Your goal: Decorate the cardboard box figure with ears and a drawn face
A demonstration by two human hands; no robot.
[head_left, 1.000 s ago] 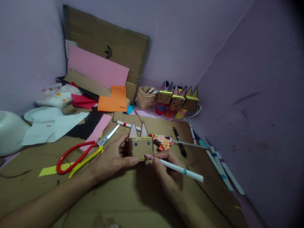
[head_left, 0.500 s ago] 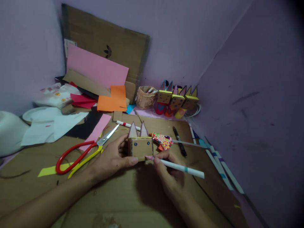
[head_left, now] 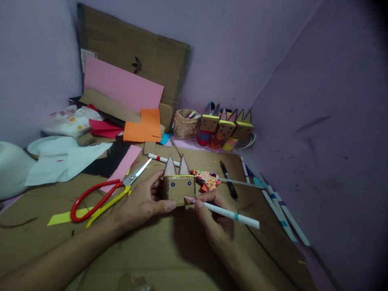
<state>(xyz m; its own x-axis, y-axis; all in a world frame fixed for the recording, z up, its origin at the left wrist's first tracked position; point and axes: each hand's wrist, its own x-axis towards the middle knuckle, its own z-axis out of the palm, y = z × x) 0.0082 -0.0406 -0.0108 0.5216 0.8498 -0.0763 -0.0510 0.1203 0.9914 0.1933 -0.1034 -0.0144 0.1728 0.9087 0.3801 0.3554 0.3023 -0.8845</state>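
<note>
My left hand (head_left: 148,200) grips a small cardboard box (head_left: 181,190) from its left side, thumb at the lower front edge. The box has two pointed ears, a yellow strip along its top and two dark eye dots. In my right hand (head_left: 215,216) is a white marker (head_left: 236,216) with a teal band. Its pinkish tip touches, or nearly touches, the lower front of the box. Behind the box, on its right, lies a flower-patterned piece (head_left: 207,179).
Scissors (head_left: 112,196) with red and yellow handles lie left of my left hand. A black pen (head_left: 229,180) and several markers (head_left: 285,216) are on the right. Along the back stand a basket (head_left: 186,124), several eared cardboard figures (head_left: 226,128) and coloured paper (head_left: 142,127).
The marker tip has shifted very slightly left and up on the front of the box. My left hand keeps the box in place.
</note>
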